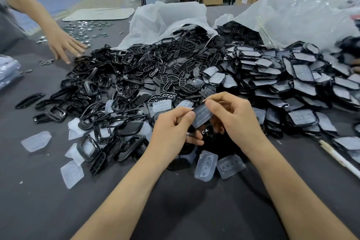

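Note:
My left hand [175, 128] and my right hand [231, 115] together pinch a small translucent button pad [202, 115] just above the table, left thumb and forefinger on its left edge, right fingers on its top right. Under my hands lies a black part with white lettering [205, 132], partly hidden. Two more translucent pads [206, 165] [230, 166] lie on the dark table just below my hands.
A big heap of black frames [109, 84] and black pads [175, 72] covers the grey table [175, 200], with stacked backed pads [282, 76] at right. Plastic bags [292, 11] sit behind. Another person's hand [64, 45] reaches over shiny metal pieces [85, 27] at left. A white stick [339, 158] lies at right.

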Action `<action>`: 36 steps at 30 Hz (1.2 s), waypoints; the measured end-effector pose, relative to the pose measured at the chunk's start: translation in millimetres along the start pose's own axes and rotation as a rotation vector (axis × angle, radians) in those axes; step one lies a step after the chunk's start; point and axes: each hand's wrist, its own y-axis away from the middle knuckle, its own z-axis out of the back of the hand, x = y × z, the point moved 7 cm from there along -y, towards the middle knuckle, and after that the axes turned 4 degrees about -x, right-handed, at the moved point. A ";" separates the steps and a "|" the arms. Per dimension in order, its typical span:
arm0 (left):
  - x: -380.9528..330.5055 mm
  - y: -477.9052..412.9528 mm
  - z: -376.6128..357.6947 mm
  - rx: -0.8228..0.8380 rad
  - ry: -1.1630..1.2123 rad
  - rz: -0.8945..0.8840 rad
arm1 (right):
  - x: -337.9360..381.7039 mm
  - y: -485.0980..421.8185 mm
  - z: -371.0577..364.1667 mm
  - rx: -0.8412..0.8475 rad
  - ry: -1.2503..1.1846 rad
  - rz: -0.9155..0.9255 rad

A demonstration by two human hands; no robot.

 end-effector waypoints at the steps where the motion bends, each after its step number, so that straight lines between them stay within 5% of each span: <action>1: 0.6 -0.1 0.3 0.001 -0.007 0.003 | 0.3 0.0 -0.4 -0.002 0.024 0.014; 31: 6.7 -2.6 -2.6 0.094 -0.081 -0.042 | 4.5 2.3 -3.3 -0.049 0.234 0.097; 36: 5.0 -1.9 -1.4 0.079 0.033 -0.033 | 5.5 5.3 -5.4 0.017 -0.071 -0.044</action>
